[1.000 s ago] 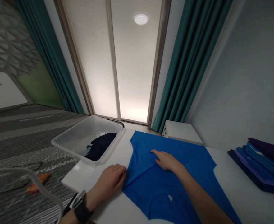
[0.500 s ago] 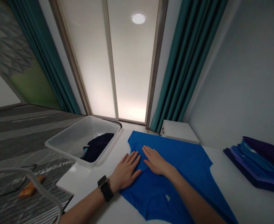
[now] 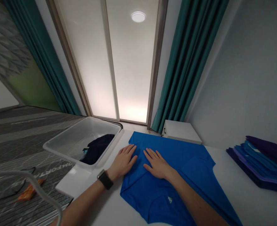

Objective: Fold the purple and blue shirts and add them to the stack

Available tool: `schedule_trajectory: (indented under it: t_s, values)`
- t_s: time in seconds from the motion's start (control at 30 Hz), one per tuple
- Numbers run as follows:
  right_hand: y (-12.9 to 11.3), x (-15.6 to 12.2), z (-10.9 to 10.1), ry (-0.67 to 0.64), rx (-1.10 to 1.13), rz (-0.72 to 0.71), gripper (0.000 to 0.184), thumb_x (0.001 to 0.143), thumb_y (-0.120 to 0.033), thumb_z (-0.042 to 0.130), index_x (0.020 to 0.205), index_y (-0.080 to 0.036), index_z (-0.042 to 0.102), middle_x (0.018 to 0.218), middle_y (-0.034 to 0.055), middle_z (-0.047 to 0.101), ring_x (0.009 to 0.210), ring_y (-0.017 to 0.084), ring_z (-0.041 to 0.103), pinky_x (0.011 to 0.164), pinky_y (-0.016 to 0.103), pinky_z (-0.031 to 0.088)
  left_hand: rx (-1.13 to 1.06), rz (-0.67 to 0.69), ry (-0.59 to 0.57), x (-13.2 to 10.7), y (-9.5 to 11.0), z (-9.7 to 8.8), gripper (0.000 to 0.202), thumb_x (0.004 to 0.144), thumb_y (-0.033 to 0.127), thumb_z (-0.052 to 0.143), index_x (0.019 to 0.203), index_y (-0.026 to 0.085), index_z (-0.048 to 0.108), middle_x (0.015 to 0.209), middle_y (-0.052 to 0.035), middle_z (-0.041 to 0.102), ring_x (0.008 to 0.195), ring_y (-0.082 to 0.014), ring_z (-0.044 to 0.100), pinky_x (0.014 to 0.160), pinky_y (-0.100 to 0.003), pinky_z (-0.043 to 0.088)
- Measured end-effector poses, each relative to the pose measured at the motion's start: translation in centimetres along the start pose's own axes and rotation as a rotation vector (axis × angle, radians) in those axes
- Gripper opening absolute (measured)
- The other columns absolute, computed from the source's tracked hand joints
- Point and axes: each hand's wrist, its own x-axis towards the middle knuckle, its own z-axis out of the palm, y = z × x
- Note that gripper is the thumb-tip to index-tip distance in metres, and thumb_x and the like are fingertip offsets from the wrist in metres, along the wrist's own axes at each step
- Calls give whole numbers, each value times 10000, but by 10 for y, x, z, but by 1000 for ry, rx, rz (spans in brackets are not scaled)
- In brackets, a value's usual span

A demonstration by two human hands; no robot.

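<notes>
A bright blue T-shirt lies spread on a white table, its left side folded inward. My left hand, with a dark watch on its wrist, rests flat with fingers apart on the shirt's folded left edge. Just to the right, my right hand lies flat and open on the shirt. Neither hand grips the cloth.
A clear plastic bin with dark clothing inside sits at the table's far left. A stack of folded blue and purple garments lies at the right. A grey mattress is on the left, a small white cabinet behind the table.
One second ago my left hand pinched the shirt's left edge. It has since folded that side inward and now both hands lie flat on the fold, the left having slid slightly left.
</notes>
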Motion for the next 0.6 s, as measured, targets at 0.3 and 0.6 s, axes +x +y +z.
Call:
schedule_trajectory:
  t_s: [0.3,0.6]
  values:
    - [-12,1,-3,210,-43,-120,645,970,-486,309,1530,-184,206,1603,55,148,1472,180,88,1198,402,41,-144,-105,139,62,-53,5,294,949,208,411,1144,184,629,1083,-78,694,1034,-225,584,923,-377,440]
    - [-9,2,2,90,-27,-101,655,973,-536,266,1531,-197,204,1598,55,141,1472,198,92,1196,425,37,-126,-100,71,64,-66,16,253,931,303,478,1051,201,677,930,-45,692,899,-201,601,847,-339,435]
